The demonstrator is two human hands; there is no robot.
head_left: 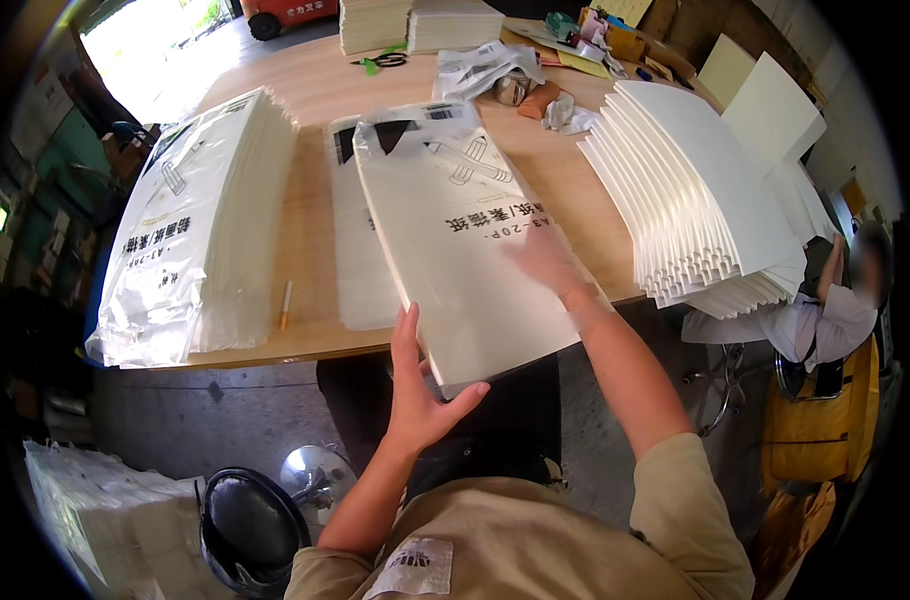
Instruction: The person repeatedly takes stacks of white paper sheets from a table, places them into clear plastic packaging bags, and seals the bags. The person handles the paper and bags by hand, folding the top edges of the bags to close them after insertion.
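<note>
A pack of drawing paper (475, 290) in a clear printed plastic bag is tilted at the table's front edge, in front of my body. My left hand (423, 400) grips its lower left corner, thumb over the bottom edge and fingers along the left side. Over the right part of the pack lies my right hand (545, 262), smeared by motion, so its fingers cannot be made out. Flat plastic bags (360, 270) with the same print rest on the table beneath the pack's left side.
A tall pile of bagged packs (175, 230) stands at the left, and fanned stacks of white sheets (675, 190) at the right. Scissors (383, 61), crumpled plastic (480, 70) and paper stacks (455, 25) lie farther back. A black stool (253, 530) stands below; another person (825, 310) sits right.
</note>
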